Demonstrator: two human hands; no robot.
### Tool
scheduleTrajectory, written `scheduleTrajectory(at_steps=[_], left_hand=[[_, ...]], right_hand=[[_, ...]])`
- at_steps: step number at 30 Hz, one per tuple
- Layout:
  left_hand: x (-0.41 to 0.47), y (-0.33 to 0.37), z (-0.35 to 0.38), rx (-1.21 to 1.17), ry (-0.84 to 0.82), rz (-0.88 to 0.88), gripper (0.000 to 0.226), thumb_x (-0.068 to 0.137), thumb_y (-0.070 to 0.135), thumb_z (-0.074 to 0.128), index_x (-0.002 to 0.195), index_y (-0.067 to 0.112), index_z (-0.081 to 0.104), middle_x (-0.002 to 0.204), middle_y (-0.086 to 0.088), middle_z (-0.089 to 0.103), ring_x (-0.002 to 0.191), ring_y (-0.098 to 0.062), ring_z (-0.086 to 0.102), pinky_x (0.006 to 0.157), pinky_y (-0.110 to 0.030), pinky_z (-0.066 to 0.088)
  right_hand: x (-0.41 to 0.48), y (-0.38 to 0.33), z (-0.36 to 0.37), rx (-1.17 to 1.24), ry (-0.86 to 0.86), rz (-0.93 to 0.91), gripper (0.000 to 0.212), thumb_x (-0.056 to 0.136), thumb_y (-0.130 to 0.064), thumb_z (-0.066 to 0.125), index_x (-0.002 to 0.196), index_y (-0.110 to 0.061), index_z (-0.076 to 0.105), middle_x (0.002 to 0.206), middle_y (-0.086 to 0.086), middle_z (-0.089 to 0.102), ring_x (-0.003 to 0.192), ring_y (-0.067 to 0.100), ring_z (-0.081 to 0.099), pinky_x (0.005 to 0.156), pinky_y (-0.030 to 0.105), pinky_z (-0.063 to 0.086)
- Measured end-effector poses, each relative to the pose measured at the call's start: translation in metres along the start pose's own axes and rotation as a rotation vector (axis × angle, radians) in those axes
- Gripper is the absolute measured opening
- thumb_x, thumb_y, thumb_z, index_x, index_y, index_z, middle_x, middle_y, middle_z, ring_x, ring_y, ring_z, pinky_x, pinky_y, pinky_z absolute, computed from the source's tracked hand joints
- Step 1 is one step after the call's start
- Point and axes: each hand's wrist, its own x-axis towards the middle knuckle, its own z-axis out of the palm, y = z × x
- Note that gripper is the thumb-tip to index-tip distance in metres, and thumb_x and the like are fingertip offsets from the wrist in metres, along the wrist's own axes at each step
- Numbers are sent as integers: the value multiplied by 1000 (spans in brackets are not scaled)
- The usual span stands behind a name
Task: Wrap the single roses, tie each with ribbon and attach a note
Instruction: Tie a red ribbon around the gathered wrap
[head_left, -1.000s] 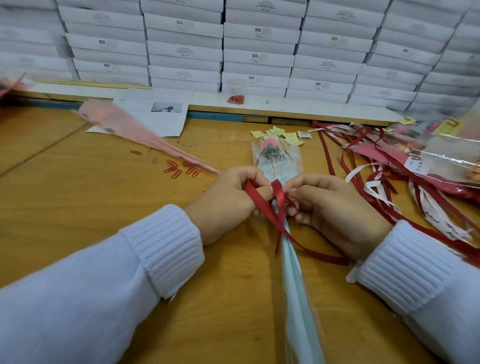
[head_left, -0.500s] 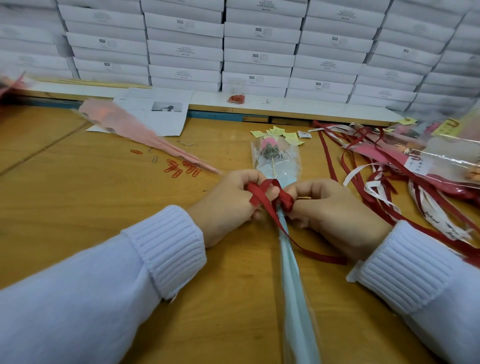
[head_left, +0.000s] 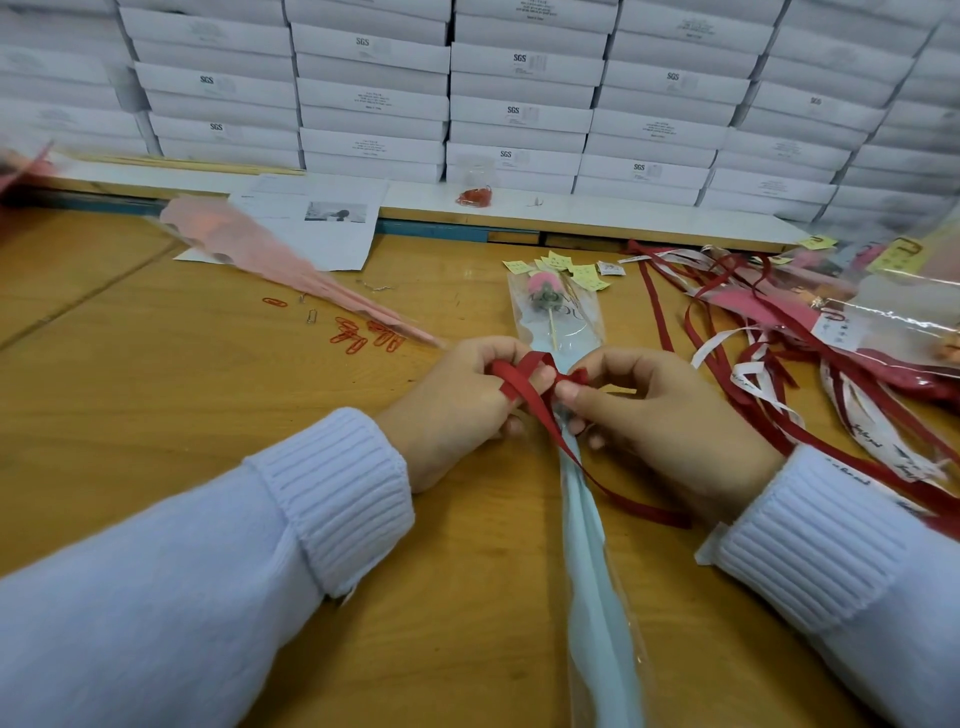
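Left hand (head_left: 452, 410), right hand (head_left: 675, 421) pinch ribbon (head_left: 524, 366); wooden table (head_left: 156, 389), white boxes (head_left: 519, 104) behind.

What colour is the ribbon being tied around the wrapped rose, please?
The ribbon is dark red; the head view shows it best.

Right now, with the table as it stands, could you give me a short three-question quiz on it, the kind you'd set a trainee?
1. True or false: the left hand and the right hand both pinch the red ribbon at the wrapped rose.
2. Where do the loose paper clips lie? A: on the table, beyond the left hand. B: in the right hand. C: on a sleeve.
3. What colour is the long wrapper lying beyond the paper clips?

Key: 1 true; 2 A; 3 pink.
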Motion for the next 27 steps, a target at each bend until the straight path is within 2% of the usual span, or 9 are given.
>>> scheduleTrajectory(at_steps=[5, 7, 10, 12, 16, 20, 22, 25, 27], left_hand=[[2, -2, -1, -4, 0, -3, 13, 92, 16, 58, 82, 9, 62, 65, 3, 65, 58, -13, 49, 63, -29, 42], [3, -3, -2, 7, 16, -3, 14, 92, 16, 58, 87, 4, 62, 67, 3, 66, 56, -12, 49, 61, -27, 43], [4, -3, -2, 23, 57, -1, 21, 92, 16, 58, 95, -5, 61, 72, -3, 65, 55, -10, 50, 58, -24, 45], [4, -3, -2, 30, 66, -4, 20, 92, 18, 58, 92, -1, 63, 68, -1, 64, 54, -10, 50, 58, -24, 45], [3, -2, -1, 84, 58, 5, 17, 94, 20, 56, 82, 9, 63, 58, 9, 62, 54, -12, 48, 58, -26, 43], [2, -1, 0, 106, 55, 15, 19, 96, 19, 53, 82, 9, 62, 61, 8, 64, 51, -10, 48, 55, -23, 43], [3, -1, -1, 98, 69, 20, 19, 96, 18, 52, 85, 6, 62, 67, 4, 66, 51, -8, 49, 54, -22, 43], [4, -2, -2, 90, 97, 31, 22, 97, 19, 51, 84, 6, 63, 68, 3, 67, 54, -11, 51, 52, -21, 43], [4, -2, -1, 103, 103, 36, 23, 97, 19, 50, 84, 6, 63, 66, 4, 68, 50, -5, 52, 48, -17, 42]], right_hand=[[1, -1, -1, 12, 133, 1, 13, 90, -13, 61, 84, -6, 71, 85, 22, 69, 72, 29, 61, 73, 36, 55], [0, -2, -1, 17, 157, 8, 11, 88, -14, 64, 80, -11, 71, 85, 22, 67, 75, 27, 60, 76, 39, 55], [1, -2, -3, 157, 146, 53, 14, 86, -11, 64, 73, -14, 69, 71, 8, 60, 70, 16, 55, 67, 32, 50], [2, -2, -4, 257, 122, 80, 14, 87, -9, 61, 75, -12, 67, 65, 0, 56, 63, 8, 53, 58, 24, 46], [4, 0, -4, 434, 93, 109, 12, 88, -6, 57, 78, -7, 62, 61, 1, 55, 58, 7, 51, 50, 18, 43], [5, -2, -6, 499, 52, 136, 7, 85, -7, 57, 78, -8, 59, 62, 1, 53, 52, 6, 47, 45, 15, 40], [5, -5, -10, 551, 25, 148, 1, 78, -10, 59, 78, -9, 59, 59, -1, 52, 49, 6, 42, 45, 15, 37], [2, -11, -18, 615, -69, 174, 5, 75, -12, 56, 79, -10, 56, 54, -2, 44, 44, 5, 35, 43, 15, 32], [0, -14, -23, 604, -128, 193, 7, 77, -15, 54, 81, -10, 53, 47, -4, 37, 42, 5, 31, 41, 15, 30]])
